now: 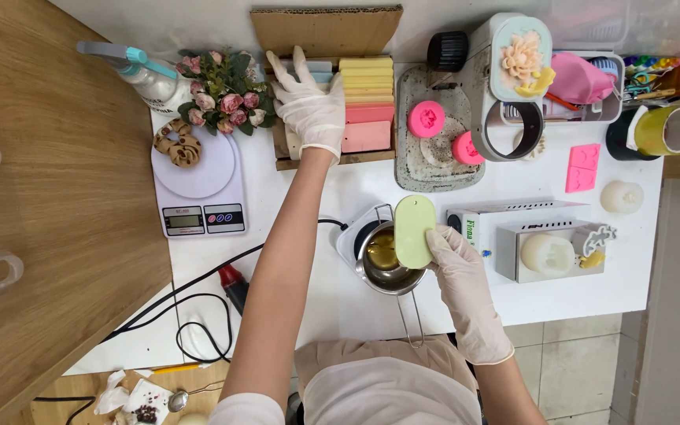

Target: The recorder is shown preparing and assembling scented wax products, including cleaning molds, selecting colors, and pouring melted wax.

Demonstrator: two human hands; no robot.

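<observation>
My right hand (458, 260), in a white glove, holds a pale green oval bar (414, 230) upright over a small metal pot (387, 267) of yellowish liquid. The pot sits on a small white hot plate (353, 236). My left hand (308, 106), also gloved, reaches to the back of the table and rests on a wooden tray (312, 161) of stacked coloured bars, yellow (366, 79) and pink (366, 130). Its fingers lie spread on the blue bars at the tray's left side; whether it grips one I cannot tell.
A white kitchen scale (198, 185) with a brown ring-shaped piece stands at left, beside a flower bunch (222, 98) and a spray bottle (139, 71). Pink moulds (426, 118) lie on a grey mat. A white box (548, 252), tape rolls (663, 130) and a black cable (190, 291) surround the pot.
</observation>
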